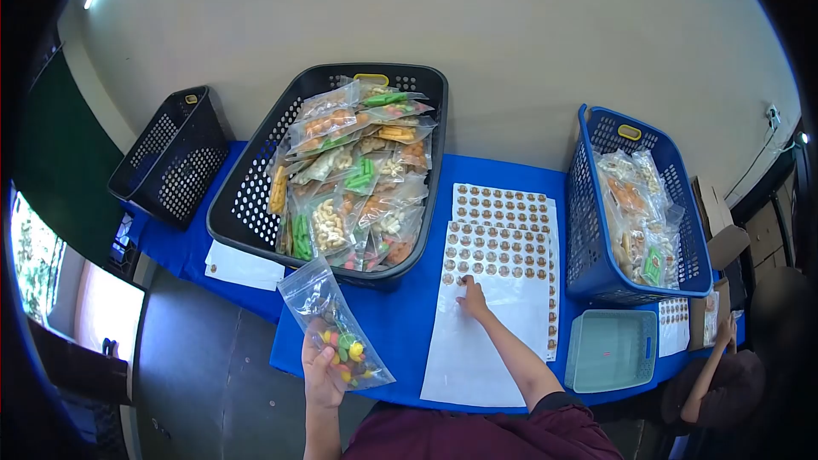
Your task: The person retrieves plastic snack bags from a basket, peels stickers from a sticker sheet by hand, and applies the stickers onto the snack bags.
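Note:
My left hand [320, 366] grips a clear zip bag [336, 324] by its lower side, above the table's front edge. Colourful pieces in red, yellow and green lie in the bottom of the bag. On the sheet of round stickers [498, 251], my right hand [471, 300] has its fingertips pinched at a sticker in the lowest row. The lower part of that sheet is bare white backing. More sticker sheets [503, 203] lie underneath it.
A large black basket [247, 204] full of packed snack bags [358, 170] stands behind my left hand. A blue basket [588, 247] with bags and a pale green tray [611, 349] are on the right. Another black basket [170, 162] sits far left. Another person [724, 383] works at far right.

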A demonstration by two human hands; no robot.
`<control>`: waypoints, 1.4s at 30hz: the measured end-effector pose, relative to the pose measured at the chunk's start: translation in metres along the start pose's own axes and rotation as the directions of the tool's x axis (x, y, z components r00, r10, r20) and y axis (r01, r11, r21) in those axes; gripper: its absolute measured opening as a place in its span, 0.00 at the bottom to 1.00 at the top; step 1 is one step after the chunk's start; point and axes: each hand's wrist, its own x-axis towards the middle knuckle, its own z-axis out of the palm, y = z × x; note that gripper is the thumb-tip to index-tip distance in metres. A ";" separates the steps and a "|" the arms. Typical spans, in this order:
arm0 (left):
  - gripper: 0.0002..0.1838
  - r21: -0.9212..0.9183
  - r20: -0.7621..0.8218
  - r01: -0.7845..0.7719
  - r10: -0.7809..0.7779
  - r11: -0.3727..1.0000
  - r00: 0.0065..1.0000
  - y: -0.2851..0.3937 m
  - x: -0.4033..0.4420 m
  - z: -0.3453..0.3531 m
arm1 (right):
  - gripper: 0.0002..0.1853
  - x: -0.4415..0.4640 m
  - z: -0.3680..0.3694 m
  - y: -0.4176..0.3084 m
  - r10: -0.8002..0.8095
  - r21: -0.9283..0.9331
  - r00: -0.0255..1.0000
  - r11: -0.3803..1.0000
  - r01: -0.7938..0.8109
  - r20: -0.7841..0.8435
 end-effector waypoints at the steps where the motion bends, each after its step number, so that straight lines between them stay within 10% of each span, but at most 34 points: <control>1: 0.28 -0.022 -0.003 0.002 -0.002 1.000 1.000 -0.003 0.000 -0.006 | 0.31 0.000 0.000 0.002 -0.032 0.013 0.999 0.999 0.032 -0.012; 16: 0.26 0.123 -0.030 0.015 -0.012 0.992 0.999 -0.016 -0.006 0.004 | 0.07 -0.045 -0.019 -0.014 -0.213 0.315 0.960 0.912 0.261 -0.180; 22: 0.21 0.258 0.017 0.116 -0.124 0.959 0.992 -0.022 -0.015 0.009 | 0.05 -0.121 -0.129 -0.137 -0.189 0.904 0.977 0.427 -0.006 0.096; 28: 0.20 0.448 0.249 0.179 -0.315 0.876 0.916 -0.030 0.000 0.031 | 0.10 -0.180 -0.194 -0.211 -0.283 0.890 0.958 0.445 0.099 0.035; 31: 0.19 0.475 0.321 0.151 -0.331 0.867 0.888 -0.038 0.000 0.045 | 0.11 -0.195 -0.200 -0.218 -0.328 0.595 0.940 0.738 0.318 -0.096; 42: 0.21 0.477 0.409 0.142 -0.362 0.867 0.838 -0.057 -0.003 0.067 | 0.13 -0.208 -0.208 -0.210 -0.227 0.585 0.958 0.758 0.288 -0.177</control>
